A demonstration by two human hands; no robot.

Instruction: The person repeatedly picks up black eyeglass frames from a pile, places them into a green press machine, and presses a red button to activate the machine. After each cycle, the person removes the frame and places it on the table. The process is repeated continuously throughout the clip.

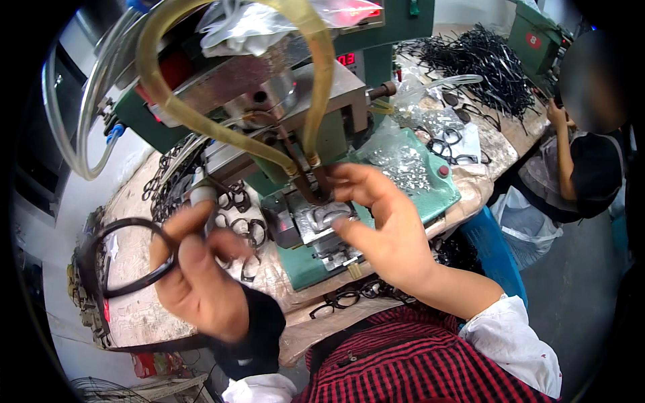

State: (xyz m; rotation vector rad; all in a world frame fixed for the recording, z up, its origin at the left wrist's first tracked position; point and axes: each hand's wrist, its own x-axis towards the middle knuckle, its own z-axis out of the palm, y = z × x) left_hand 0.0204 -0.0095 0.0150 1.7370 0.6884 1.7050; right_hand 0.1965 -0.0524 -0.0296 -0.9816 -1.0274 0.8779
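Note:
My left hand (201, 289) is closed on a black eyeglass frame (139, 287), its rim held up left of the machine and blurred by motion. My right hand (393, 232) reaches in at the machine's metal fixture (324, 220). Its thumb and fingers are curved and apart, with nothing visible between them. The fingertips are close beside the dark forked heating tip (310, 188), which two yellowish hoses (321, 101) meet from above. Whether the fingers touch the tip or fixture I cannot tell.
Several black eyeglass frames (250, 232) lie left of the green machine base (302, 272). Small metal pieces (410, 171) rest on plastic at the right. Beyond are a heap of black temples (470, 67) and another person (584, 161). A blue crate (494, 252) stands below.

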